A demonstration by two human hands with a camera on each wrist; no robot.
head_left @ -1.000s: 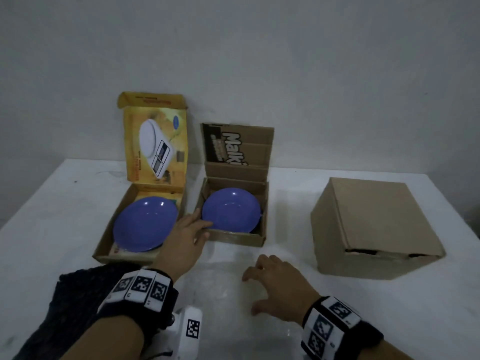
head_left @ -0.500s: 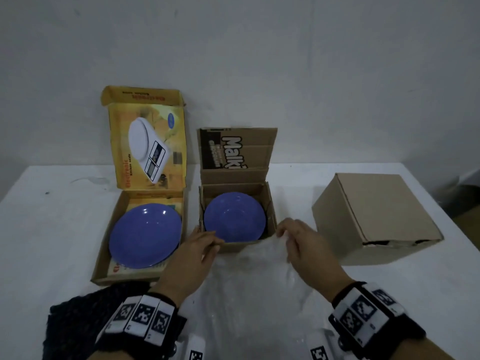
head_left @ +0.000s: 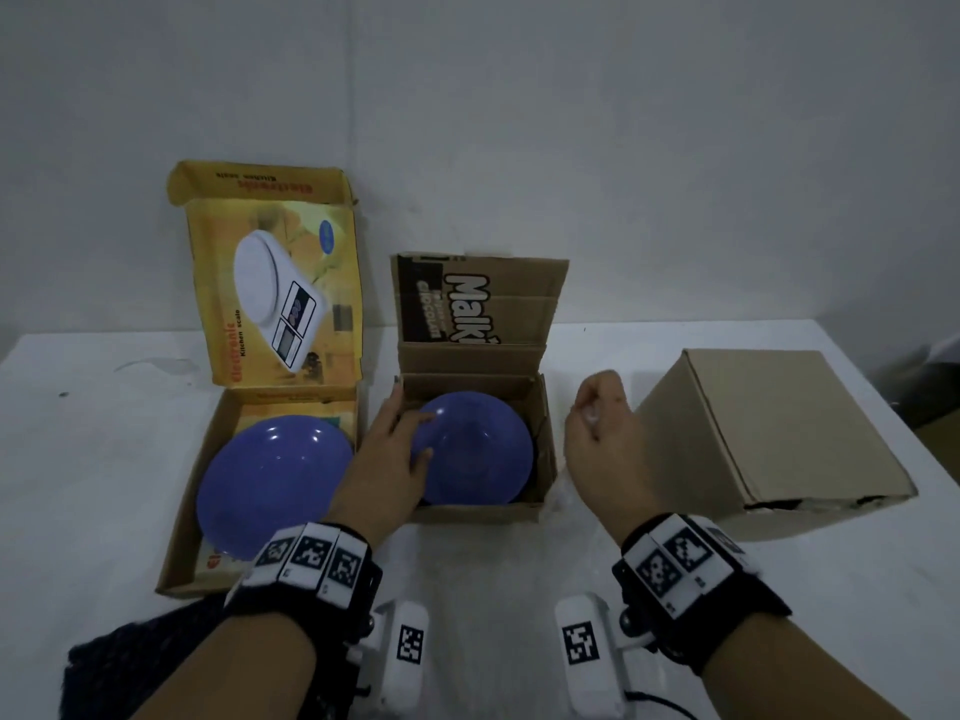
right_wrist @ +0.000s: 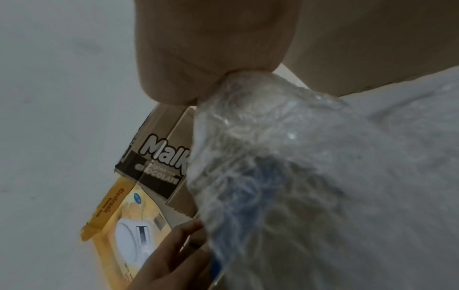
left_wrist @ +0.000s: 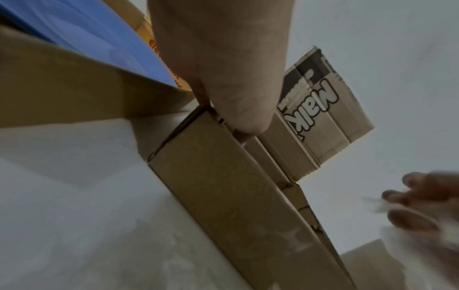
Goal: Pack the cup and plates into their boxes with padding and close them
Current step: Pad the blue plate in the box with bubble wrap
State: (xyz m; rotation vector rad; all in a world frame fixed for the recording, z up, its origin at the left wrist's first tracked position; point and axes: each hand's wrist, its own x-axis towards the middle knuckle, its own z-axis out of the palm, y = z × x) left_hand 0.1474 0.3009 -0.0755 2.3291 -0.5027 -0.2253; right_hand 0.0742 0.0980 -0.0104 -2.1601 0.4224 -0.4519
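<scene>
While left hand [head_left: 387,449] steadies box [head_left: 478,511], right hand [head_left: 597,439] pinches padding [right_wrist: 273,157].

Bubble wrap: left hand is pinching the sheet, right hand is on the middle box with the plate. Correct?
Hands are swapped. The right wrist view shows the right hand pinching the bubble wrap; the head view shows the left hand on the middle box, fingers over its blue plate.

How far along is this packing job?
Done: the two blue plates lie in their open boxes; the plain box looks shut. In hand: the right hand pinches bubble wrap; the left hand touches the middle plate. Left: padding, closing both lids.
</scene>
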